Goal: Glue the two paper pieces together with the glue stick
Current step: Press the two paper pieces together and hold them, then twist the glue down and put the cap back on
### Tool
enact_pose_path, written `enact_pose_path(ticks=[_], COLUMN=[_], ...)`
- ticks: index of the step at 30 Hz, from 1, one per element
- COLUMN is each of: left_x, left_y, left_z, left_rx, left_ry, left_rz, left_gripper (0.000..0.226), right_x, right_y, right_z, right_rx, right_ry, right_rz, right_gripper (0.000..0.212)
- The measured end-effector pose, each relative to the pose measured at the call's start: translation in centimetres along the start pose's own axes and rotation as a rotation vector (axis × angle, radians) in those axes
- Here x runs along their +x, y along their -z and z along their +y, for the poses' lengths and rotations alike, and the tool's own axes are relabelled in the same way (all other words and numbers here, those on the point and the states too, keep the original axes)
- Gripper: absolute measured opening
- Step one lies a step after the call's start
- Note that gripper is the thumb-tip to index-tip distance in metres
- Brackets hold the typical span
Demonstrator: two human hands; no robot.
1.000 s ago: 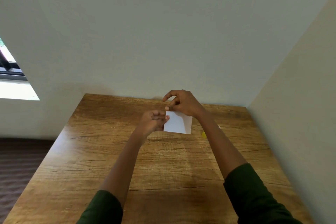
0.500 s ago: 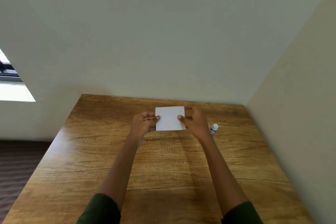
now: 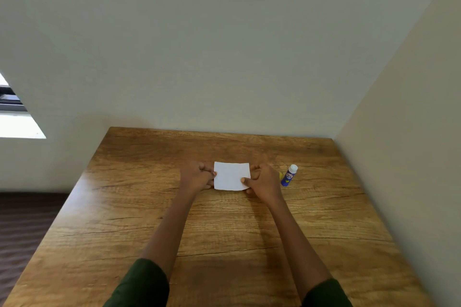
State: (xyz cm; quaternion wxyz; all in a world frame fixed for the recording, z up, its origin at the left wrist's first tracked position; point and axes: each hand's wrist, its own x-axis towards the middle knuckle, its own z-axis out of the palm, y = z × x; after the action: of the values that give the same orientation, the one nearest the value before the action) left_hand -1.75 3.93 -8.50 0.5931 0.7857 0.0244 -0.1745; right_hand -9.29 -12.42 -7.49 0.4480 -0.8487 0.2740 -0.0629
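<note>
paper (image 3: 231,178) on the table (image 3: 224,232) between both hands, glue stick (image 3: 289,175) right of it.

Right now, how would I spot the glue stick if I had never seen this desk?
Find the wooden table in the corner of the room, then the white paper pinched between both hands. Just beyond the right hand lies the glue stick: a small blue tube with a white cap, the only coloured item there.

The table (image 3: 224,244) is wood-grain board, brown with dark cracks along the grain and a soft sheen at its left edge. At its centre the paper (image 3: 232,176) is plain white and matt. Right of it, the glue stick (image 3: 289,175) looks like glossy blue plastic with a white cap. Both sleeves (image 3: 142,284), lower frame, are dark green cloth.
</note>
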Motion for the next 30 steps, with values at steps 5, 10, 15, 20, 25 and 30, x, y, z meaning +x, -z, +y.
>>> enact_pose_path(ticks=[5,10,15,20,25,30], left_x=[-0.1,-0.1,-0.4,-0.4,-0.5,-0.4], left_y=[-0.1,-0.2,-0.1,-0.3,-0.7,-1.2], left_z=[0.2,0.1,0.2,0.3,0.5,0.7], left_rx=[0.133,0.165,0.152,0.128,0.066,0.03], left_ry=[-0.016,-0.02,-0.031,-0.059,-0.145,-0.175], left_rz=[0.037,0.066,0.065,0.097,0.071,0.064], left_gripper=[0.006,0.005,0.008,0.006,0.005,0.006], right_x=[-0.5,-1.2,-2.2,-2.3,-1.5,-0.3], right_y=[-0.3,0.0,2.1,5.0,6.0,5.8], right_z=[0.2,0.3,1.9,4.6,5.2,5.1], right_rx=[-0.109,-0.184,-0.248,-0.277,-0.101,-0.04], right_ry=[0.033,0.053,0.006,-0.142,-0.142,-0.084], right_rz=[0.015,0.055,0.157,0.205,0.307,0.321], right_gripper=[0.043,0.034,0.016,0.013,0.022,0.028])
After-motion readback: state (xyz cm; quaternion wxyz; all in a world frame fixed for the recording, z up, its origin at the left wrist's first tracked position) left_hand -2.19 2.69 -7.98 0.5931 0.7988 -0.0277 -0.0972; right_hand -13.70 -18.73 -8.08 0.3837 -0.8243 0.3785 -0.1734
